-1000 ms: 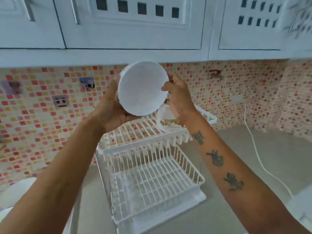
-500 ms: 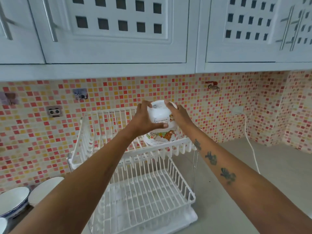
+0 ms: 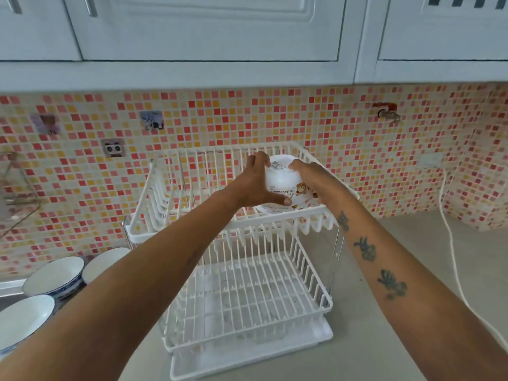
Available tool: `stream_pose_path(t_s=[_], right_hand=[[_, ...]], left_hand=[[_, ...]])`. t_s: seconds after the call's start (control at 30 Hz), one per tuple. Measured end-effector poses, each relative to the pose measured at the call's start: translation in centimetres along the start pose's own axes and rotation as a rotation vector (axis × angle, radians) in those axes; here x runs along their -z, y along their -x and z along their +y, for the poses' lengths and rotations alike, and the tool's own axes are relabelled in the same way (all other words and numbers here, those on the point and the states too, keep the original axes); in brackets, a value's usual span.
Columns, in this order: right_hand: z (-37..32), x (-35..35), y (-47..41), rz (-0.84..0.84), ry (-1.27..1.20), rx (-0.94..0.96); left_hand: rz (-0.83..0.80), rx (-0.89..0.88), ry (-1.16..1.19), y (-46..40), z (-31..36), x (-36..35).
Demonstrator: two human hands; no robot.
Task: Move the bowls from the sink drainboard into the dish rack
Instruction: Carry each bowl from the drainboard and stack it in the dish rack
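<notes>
From the head camera, both hands are on a white bowl [image 3: 284,185] turned upside down in the right part of the dish rack's [image 3: 220,224] top shelf, its rim at or just above the wires (contact is hidden by the front rail). The left hand [image 3: 254,185] wraps the bowl's left side, fingers [image 3: 259,160] curled over the foot and thumb stretched along the lower wall; the right hand [image 3: 310,174] covers the right side, so both sets of fingers are clamped on it. The bowl looks like glazed ceramic with a cartoon print: stiff, fairly light, breakable and probably slick if wet, so a two-sided hold on the wall near the rim seems the safest place to take it. The lower shelf [image 3: 247,298] holds nothing. At the lower left, three more bowls [image 3: 53,276] wait upright and close together on the drainboard, well apart from the rack, which stands on a pale worktop [image 3: 412,312]. Most of the job seems left to do.
</notes>
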State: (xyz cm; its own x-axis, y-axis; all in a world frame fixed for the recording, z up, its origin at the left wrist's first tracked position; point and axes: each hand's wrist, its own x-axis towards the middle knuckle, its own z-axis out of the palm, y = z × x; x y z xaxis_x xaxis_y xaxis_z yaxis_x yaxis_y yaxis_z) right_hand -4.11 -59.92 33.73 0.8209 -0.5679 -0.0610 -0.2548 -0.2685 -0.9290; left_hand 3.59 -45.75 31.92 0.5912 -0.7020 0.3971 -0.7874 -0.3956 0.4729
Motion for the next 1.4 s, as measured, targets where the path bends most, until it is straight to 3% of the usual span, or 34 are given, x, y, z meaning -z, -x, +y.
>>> stream_pose_path(t_s=[0.57,0.77,0.83,0.93,1.07,1.23,1.4], right_hand=[[0.3,-0.8,-0.6,0.088,0.018,0.017],[-0.8,-0.4,2.5,0.302,0.117,0.388],[-1.2,-0.5,3.6,0.356,0.105,0.481],[-2.6,-2.1,5.4,0.383,0.044,0.583],[-6.0,-6.8,7.7,0.296,-0.095,0.699],[-10.7,-14.8,10.7,0.148,-0.293,0.775],[-14.2,-25.1,14.0,-0.069,-0.432,0.809]], left_hand=[[-0.037,0.039,0.057,0.8,0.2,0.3],[-0.004,0.095,0.133,1.9,0.8,2.1],[0.043,0.094,0.211,2.7,0.8,3.3],[0.216,0.143,0.511,4.3,1.0,5.5],[0.455,0.272,0.823,6.6,0.9,8.8],[0.635,0.289,0.899,11.6,-2.9,14.1],[0.798,0.439,0.832,19.3,-11.2,20.2]])
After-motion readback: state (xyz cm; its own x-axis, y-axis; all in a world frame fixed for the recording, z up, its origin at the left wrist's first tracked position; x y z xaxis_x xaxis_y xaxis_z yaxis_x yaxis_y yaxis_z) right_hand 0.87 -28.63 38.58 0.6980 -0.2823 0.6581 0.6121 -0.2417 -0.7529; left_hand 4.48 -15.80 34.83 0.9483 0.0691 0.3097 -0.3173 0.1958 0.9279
